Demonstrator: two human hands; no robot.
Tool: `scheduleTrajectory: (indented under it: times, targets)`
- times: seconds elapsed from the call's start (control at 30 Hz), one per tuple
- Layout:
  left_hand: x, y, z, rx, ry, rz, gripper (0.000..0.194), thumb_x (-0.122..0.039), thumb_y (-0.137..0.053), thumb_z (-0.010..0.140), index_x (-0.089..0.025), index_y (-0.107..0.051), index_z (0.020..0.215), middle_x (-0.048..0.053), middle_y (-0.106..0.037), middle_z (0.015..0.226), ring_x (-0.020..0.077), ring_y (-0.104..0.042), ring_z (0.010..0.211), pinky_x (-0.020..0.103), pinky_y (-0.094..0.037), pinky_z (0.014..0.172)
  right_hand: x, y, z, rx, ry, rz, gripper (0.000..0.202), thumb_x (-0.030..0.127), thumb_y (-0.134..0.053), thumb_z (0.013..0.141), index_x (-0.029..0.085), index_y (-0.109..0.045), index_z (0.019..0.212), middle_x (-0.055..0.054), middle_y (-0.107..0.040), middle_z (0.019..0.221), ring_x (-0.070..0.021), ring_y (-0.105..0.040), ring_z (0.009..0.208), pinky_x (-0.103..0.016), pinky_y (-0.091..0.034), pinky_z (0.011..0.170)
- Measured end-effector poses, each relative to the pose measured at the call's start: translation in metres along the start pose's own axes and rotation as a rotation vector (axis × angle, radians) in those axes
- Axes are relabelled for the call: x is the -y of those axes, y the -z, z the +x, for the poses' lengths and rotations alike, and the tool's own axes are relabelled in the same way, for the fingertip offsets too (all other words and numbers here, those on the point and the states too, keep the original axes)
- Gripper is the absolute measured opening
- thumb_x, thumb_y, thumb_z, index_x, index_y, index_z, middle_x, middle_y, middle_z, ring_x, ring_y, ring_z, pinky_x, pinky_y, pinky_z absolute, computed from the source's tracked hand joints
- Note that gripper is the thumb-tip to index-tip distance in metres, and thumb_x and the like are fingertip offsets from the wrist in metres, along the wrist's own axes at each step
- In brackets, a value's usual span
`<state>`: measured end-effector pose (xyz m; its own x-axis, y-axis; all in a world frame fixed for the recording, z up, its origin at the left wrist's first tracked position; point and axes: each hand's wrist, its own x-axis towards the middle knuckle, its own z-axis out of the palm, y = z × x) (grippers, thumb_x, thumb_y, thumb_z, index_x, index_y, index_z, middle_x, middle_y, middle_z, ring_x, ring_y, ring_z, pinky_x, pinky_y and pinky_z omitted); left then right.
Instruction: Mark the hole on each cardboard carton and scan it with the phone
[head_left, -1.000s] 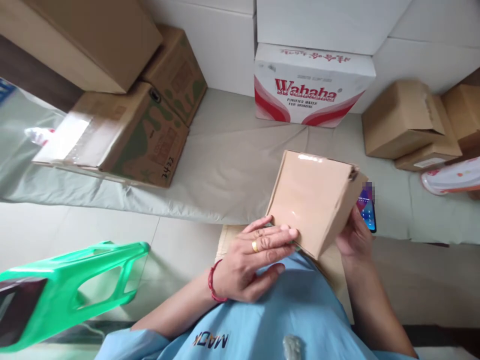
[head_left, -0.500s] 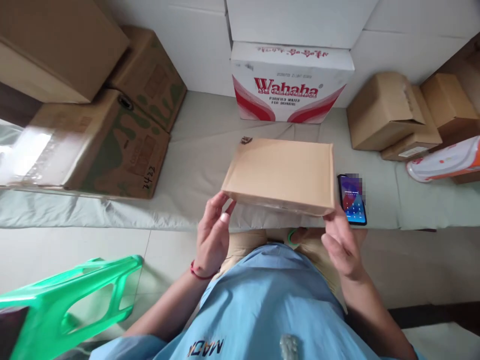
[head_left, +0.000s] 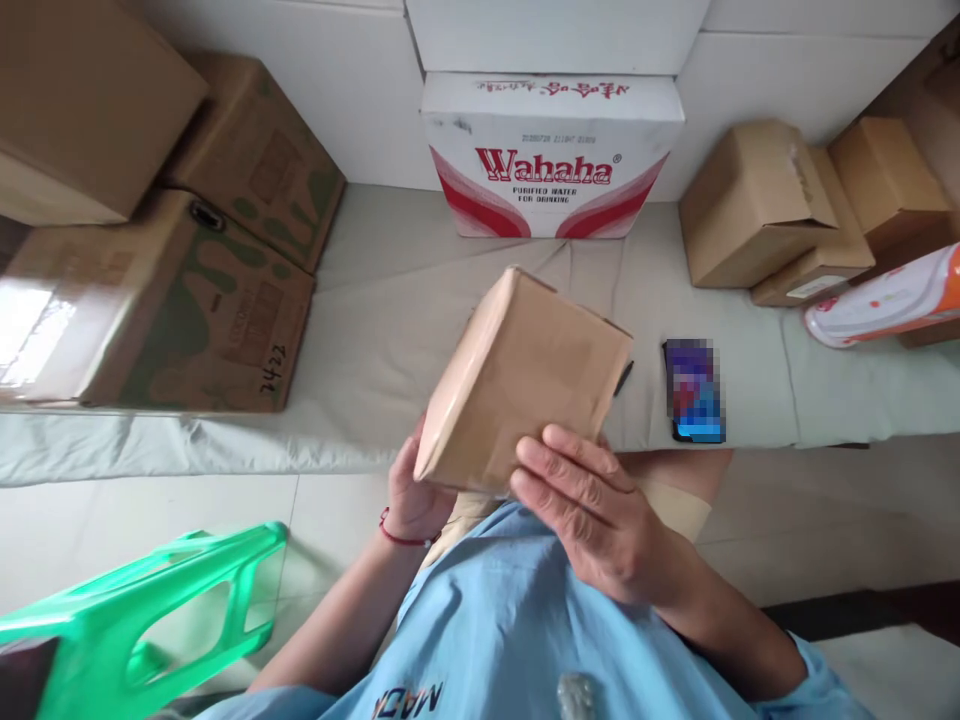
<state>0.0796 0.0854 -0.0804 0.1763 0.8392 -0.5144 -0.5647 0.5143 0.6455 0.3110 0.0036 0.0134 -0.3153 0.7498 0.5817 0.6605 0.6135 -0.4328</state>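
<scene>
A small brown cardboard box (head_left: 525, 370) is held tilted between my two hands, above the front part of the cloth-covered table. My left hand (head_left: 416, 495) grips its lower left edge, with the fingers partly hidden behind the box. My right hand (head_left: 592, 520) lies against the near right side, fingers stretched along the cardboard and the thumb out of sight. Just right of the box, a thin dark object (head_left: 624, 378) lies on the cloth, partly covered. Farther right is a phone (head_left: 696, 392) with a lit, blurred screen.
A white and red Wahaha carton (head_left: 555, 160) stands at the back of the table (head_left: 375, 330). Large green-printed cartons (head_left: 255, 330) are stacked left. Brown boxes (head_left: 750, 200) and an orange-white cylinder (head_left: 885, 300) are at the right. A green plastic stool (head_left: 97, 610) stands lower left.
The cardboard box has been turned and tilted, so a different side faces me. My right hand has moved left from the box's right corner onto its near side.
</scene>
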Motion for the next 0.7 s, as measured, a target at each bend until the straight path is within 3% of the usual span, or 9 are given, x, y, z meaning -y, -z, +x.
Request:
scheduleTrajectory:
  times: [0.17, 0.23, 0.33, 0.43, 0.53, 0.7]
  targets:
    - [-0.015, -0.012, 0.0, 0.033, -0.238, 0.106, 0.027, -0.045, -0.078, 0.082, -0.022, -0.087, 0.095, 0.008, -0.084, 0.109, 0.0244, -0.078, 0.103, 0.036, -0.064, 0.096, -0.021, 0.03, -0.005, -0.158, -0.242, -0.118, 0.092, 0.013, -0.074, 0.098, 0.023, -0.031, 0.178, -0.01, -0.042, 0.178, -0.0312, -0.047, 0.164, -0.051, -0.05, 0.132]
    - [-0.024, -0.021, -0.004, 0.063, -0.353, 0.128, 0.033, -0.048, -0.076, 0.084, -0.02, -0.089, 0.097, 0.01, -0.085, 0.113, 0.0251, -0.078, 0.106, 0.036, -0.063, 0.102, -0.032, 0.042, -0.012, -0.199, -0.38, -0.135, 0.088, 0.018, -0.076, 0.098, 0.028, -0.038, 0.176, -0.01, -0.053, 0.172, -0.0325, -0.064, 0.15, -0.049, -0.061, 0.122]
    - [-0.038, -0.034, -0.012, 0.123, -0.491, 0.202, 0.041, -0.049, -0.077, 0.086, -0.019, -0.09, 0.111, 0.012, -0.085, 0.123, 0.027, -0.078, 0.116, 0.036, -0.06, 0.111, -0.048, 0.048, -0.025, -0.251, -0.588, -0.17, 0.061, 0.028, -0.076, 0.101, 0.031, -0.064, 0.16, -0.008, -0.078, 0.143, -0.0273, -0.084, 0.109, -0.041, -0.072, 0.099]
    - [-0.048, -0.04, -0.016, 0.178, -0.575, 0.286, 0.04, -0.044, -0.078, 0.09, -0.02, -0.088, 0.12, 0.01, -0.085, 0.127, 0.0257, -0.077, 0.124, 0.033, -0.057, 0.115, -0.062, 0.037, -0.035, -0.318, -0.754, -0.114, 0.04, 0.042, -0.077, 0.1, 0.03, -0.08, 0.138, -0.005, -0.086, 0.115, -0.0241, -0.084, 0.085, -0.041, -0.073, 0.086]
    - [-0.052, -0.039, -0.015, 0.173, -0.596, 0.34, 0.037, -0.04, -0.079, 0.092, -0.022, -0.087, 0.123, 0.008, -0.083, 0.132, 0.024, -0.075, 0.128, 0.031, -0.057, 0.115, -0.071, 0.022, -0.036, -0.385, -0.849, 0.013, 0.038, 0.05, -0.079, 0.098, 0.026, -0.083, 0.127, -0.005, -0.086, 0.106, -0.0208, -0.079, 0.074, -0.039, -0.072, 0.075]
    - [-0.049, -0.036, -0.007, 0.187, -0.504, 0.345, 0.043, -0.045, -0.083, 0.09, -0.027, -0.083, 0.129, 0.009, -0.077, 0.145, 0.0281, -0.071, 0.136, 0.037, -0.06, 0.114, -0.077, 0.008, -0.024, -0.46, -0.88, -0.015, 0.041, 0.059, -0.079, 0.095, 0.022, -0.083, 0.113, -0.005, -0.083, 0.094, -0.0174, -0.071, 0.068, -0.034, -0.064, 0.068]
